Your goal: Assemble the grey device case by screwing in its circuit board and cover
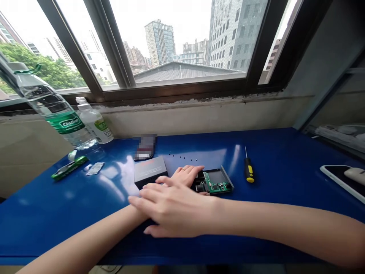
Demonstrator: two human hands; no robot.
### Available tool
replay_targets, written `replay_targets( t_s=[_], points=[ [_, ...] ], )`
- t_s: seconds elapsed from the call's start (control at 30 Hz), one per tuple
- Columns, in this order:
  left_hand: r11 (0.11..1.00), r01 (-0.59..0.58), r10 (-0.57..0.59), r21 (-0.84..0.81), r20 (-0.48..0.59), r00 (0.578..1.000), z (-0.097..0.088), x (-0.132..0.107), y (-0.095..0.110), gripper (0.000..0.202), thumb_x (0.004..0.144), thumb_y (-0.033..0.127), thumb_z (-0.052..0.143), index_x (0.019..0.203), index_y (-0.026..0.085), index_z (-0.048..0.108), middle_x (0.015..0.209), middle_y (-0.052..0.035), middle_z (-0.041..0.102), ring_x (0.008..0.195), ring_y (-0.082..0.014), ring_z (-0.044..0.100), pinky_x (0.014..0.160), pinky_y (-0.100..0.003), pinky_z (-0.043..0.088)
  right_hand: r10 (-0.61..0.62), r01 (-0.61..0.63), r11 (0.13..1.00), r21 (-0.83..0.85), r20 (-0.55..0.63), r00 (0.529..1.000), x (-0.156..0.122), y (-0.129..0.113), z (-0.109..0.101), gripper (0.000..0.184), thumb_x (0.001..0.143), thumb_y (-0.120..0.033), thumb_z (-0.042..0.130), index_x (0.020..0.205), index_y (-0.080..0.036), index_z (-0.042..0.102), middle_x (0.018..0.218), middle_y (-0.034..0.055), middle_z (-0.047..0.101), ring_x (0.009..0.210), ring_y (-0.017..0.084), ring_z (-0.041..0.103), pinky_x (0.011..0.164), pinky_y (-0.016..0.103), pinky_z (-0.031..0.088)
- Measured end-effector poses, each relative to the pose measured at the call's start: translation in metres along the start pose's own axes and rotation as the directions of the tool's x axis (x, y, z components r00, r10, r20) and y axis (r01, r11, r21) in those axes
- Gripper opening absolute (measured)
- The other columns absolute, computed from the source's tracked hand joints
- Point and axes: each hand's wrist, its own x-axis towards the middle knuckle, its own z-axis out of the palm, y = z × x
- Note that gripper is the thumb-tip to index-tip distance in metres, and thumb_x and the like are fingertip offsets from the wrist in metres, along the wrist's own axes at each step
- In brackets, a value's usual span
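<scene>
Circuit-board case [218, 185] at left hand [186, 176], grip unclear; right hand [168, 207] spread, empty, across left forearm [111, 231]

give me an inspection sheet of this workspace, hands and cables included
surface: glossy blue tabletop with light reflections
job's things: open case with green circuit board; grey box to its left; tiny pieces, possibly screws, beyond; black-and-yellow screwdriver at right
clutter: large bottle and smaller bottle at left; green wrapper and white packet nearer; pixelated flat item behind the grey box
hands: left hand at the open case's left end, grip partly hidden; right hand, blurred, fingers spread over the left forearm, contact unclear
cables: nothing seen on the tabletop; thin dark line below its front edge, possibly one
surroundings: wall, window frame above, buildings outside
</scene>
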Motion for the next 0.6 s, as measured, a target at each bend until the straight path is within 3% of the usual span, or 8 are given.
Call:
replay_targets(
  t_s=[0.07, 0.1, 0.17, 0.23, 0.37, 0.47, 0.53, 0.6],
  points=[
    [1.0, 0.008, -0.009, -0.027, -0.05, 0.999, 0.003, 0.0, 0.0, 0.046, 0.089, 0.036, 0.04, 0.128, 0.017, 0.055, 0.113, -0.0057, 0.067, 0.11, -0.0209, 0.06, 0.099, -0.033, 0.047, 0.001, -0.002, 1.0, -0.019, -0.05, 0.999, -0.033, 0.024, -0.015, 0.043, 0.094, -0.029, 0.037, 0.13, -0.009, 0.049, 0.129, 0.0142, 0.058, 0.116, 0.025, 0.053, 0.098, 0.045, 0.038],
    [0.999, -0.003, 0.001, -0.037, -0.062, 0.998, 0.003, -0.001, 0.001, 0.049, 0.089, 0.038, 0.039, 0.13, 0.016, 0.054, 0.111, -0.0048, 0.068, 0.109, -0.0202, 0.06, 0.099, -0.031, 0.047, -0.003, 0.001, 0.999, -0.048, -0.032, 0.999, -0.052, 0.038, -0.023, 0.042, 0.093, -0.023, 0.034, 0.13, -0.009, 0.05, 0.131, 0.0124, 0.057, 0.12, 0.022, 0.052, 0.1, 0.041, 0.039],
    [0.998, -0.036, 0.033, -0.06, -0.058, 0.998, 0.003, -0.002, 0.002, 0.06, 0.082, 0.048, 0.053, 0.131, 0.013, 0.052, 0.118, -0.0082, 0.065, 0.112, -0.0239, 0.058, 0.102, -0.036, 0.045, 0.15, -0.148, 0.965, -0.217, -0.007, 0.989, -0.094, 0.071, -0.039, 0.047, 0.087, -0.012, 0.036, 0.132, -0.016, 0.05, 0.132, 0.0044, 0.058, 0.12, 0.016, 0.052, 0.1, 0.035, 0.041],
    [0.992, -0.055, 0.048, -0.113, -0.059, 0.997, 0.003, -0.003, 0.002, 0.079, 0.071, 0.054, 0.068, 0.134, 0.012, 0.046, 0.126, -0.0137, 0.059, 0.117, -0.0289, 0.054, 0.104, -0.044, 0.042, 0.286, -0.277, 0.914, -0.298, -0.015, 0.958, -0.139, 0.101, -0.051, 0.052, 0.081, -0.002, 0.035, 0.126, -0.016, 0.056, 0.125, 0.008, 0.063, 0.111, 0.021, 0.059, 0.091, 0.04, 0.047],
    [0.976, -0.037, 0.019, -0.214, -0.083, 0.996, 0.006, -0.002, 0.0, 0.079, 0.069, 0.052, 0.073, 0.133, 0.018, 0.042, 0.126, -0.0139, 0.057, 0.118, -0.0307, 0.052, 0.103, -0.048, 0.04, 0.404, -0.371, 0.845, -0.385, 0.007, 0.915, -0.216, 0.134, -0.054, 0.061, 0.074, 0.001, 0.035, 0.127, -0.02, 0.057, 0.126, 0.01, 0.062, 0.104, 0.029, 0.063, 0.074, 0.044, 0.051],
    [0.974, -0.03, 0.018, -0.226, -0.053, 0.998, 0.007, -0.001, -0.001, 0.079, 0.07, 0.053, 0.072, 0.133, 0.018, 0.041, 0.128, -0.0142, 0.055, 0.121, -0.031, 0.049, 0.104, -0.048, 0.039, 0.407, -0.355, 0.851, -0.387, 0.056, 0.912, -0.237, 0.131, -0.048, 0.057, 0.079, 0.0, 0.034, 0.126, -0.022, 0.058, 0.127, 0.0064, 0.062, 0.103, 0.024, 0.063, 0.08, 0.041, 0.052],
    [0.973, -0.021, 0.013, -0.231, -0.035, 0.999, 0.007, 0.0, -0.002, 0.077, 0.072, 0.053, 0.071, 0.133, 0.018, 0.04, 0.129, -0.0141, 0.053, 0.122, -0.0306, 0.047, 0.105, -0.047, 0.039, 0.363, -0.318, 0.857, -0.405, 0.038, 0.931, -0.233, 0.125, -0.047, 0.046, 0.084, -0.006, 0.038, 0.119, -0.023, 0.063, 0.127, 0.0065, 0.061, 0.105, 0.027, 0.061, 0.083, 0.044, 0.05],
    [0.972, -0.014, 0.007, -0.235, -0.03, 1.0, 0.006, 0.0, -0.003, 0.075, 0.072, 0.051, 0.071, 0.133, 0.019, 0.04, 0.13, -0.0135, 0.053, 0.123, -0.0303, 0.046, 0.106, -0.047, 0.038, 0.328, -0.297, 0.861, -0.413, 0.004, 0.945, -0.22, 0.122, -0.046, 0.048, 0.084, -0.004, 0.036, 0.118, -0.023, 0.063, 0.13, 0.0063, 0.059, 0.103, 0.027, 0.061, 0.08, 0.045, 0.05]
  ],
)
